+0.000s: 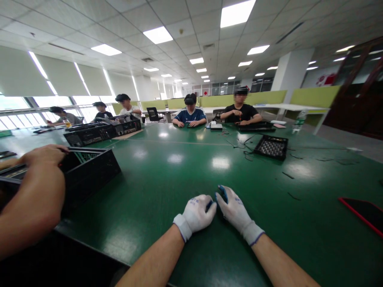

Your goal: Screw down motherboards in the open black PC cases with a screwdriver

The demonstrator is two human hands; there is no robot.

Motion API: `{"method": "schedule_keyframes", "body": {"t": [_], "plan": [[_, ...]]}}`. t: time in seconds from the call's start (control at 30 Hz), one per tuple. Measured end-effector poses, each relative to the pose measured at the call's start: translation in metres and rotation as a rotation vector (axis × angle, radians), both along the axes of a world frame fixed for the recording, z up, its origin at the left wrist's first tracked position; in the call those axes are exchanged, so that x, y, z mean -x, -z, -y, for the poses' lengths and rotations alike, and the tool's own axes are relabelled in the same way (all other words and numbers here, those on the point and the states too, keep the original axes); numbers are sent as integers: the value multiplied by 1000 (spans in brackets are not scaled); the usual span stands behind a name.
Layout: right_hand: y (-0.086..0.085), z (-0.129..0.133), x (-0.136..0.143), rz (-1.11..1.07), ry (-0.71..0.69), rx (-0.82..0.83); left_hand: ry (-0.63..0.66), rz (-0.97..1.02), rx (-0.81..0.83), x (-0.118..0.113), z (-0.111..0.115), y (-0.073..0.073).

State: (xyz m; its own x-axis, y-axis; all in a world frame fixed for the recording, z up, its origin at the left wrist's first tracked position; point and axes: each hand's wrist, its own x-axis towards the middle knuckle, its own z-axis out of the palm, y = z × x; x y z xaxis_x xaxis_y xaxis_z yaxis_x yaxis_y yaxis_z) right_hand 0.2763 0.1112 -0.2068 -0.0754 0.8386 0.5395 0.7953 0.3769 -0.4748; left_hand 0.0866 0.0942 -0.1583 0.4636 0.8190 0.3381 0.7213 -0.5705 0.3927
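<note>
"What are our hands doing?"

"Our gloved right hand (pixel 236 209) rests loosely open at the desk (pixel 143 207). Our left hand (pixel 197 214) is curled, fingers tucked under; we can't tell whether it grips anything."

"And the dark strip (pixel 288 175)?"

"It lies on the desk, beyond and apart from our right hand. We'd guess it's light and bendy, best pinched at one end."

"What escapes us?"

"Its material, and anything beneath our palms. The red-edged panel (pixel 363 212) is cut off at the right."
</note>
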Motion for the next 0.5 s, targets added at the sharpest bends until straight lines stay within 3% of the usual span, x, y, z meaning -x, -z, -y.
{"method": "schedule_keyframes", "body": {"t": [0.3, 0.5], "plan": [[5, 0, -6, 88, -45, -48, -9, 2, 3, 0, 0, 2], [3, 0, 1, -27, 8, 21, -2, 0, -8, 0, 0, 2]]}}
